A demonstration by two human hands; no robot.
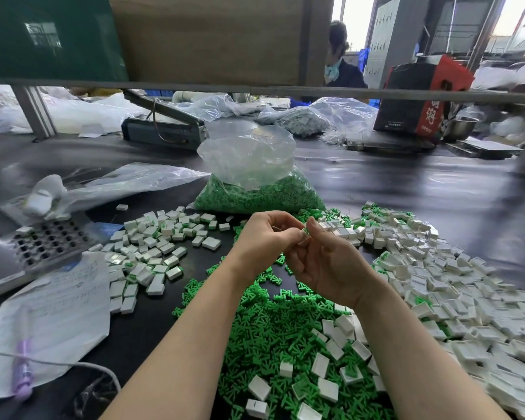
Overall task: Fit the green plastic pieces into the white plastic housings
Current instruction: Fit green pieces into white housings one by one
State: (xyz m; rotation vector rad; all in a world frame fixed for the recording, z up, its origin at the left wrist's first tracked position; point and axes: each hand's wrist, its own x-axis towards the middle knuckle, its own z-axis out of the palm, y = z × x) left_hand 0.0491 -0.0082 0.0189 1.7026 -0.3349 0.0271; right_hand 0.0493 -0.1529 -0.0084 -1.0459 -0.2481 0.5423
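My left hand point(265, 242) and my right hand point(325, 263) meet above the table's middle, fingertips pinching one small white housing with a green piece point(306, 232) between them. Most of that part is hidden by my fingers. A heap of loose green pieces point(273, 328) lies under my forearms, with white housings mixed in. A wide spread of white housings point(431, 268) covers the right side. Another pile of white housings, some showing green point(152, 247), sits to the left. An open clear bag of green pieces point(255, 192) stands just beyond my hands.
A metal tray with a grid of holes point(43, 244) sits at the left, beside a paper sheet in plastic point(52, 316) and a purple pen point(22, 368). Farther back are a heat sealer point(164, 128), plastic bags, a red-black box point(422, 101) and a person.
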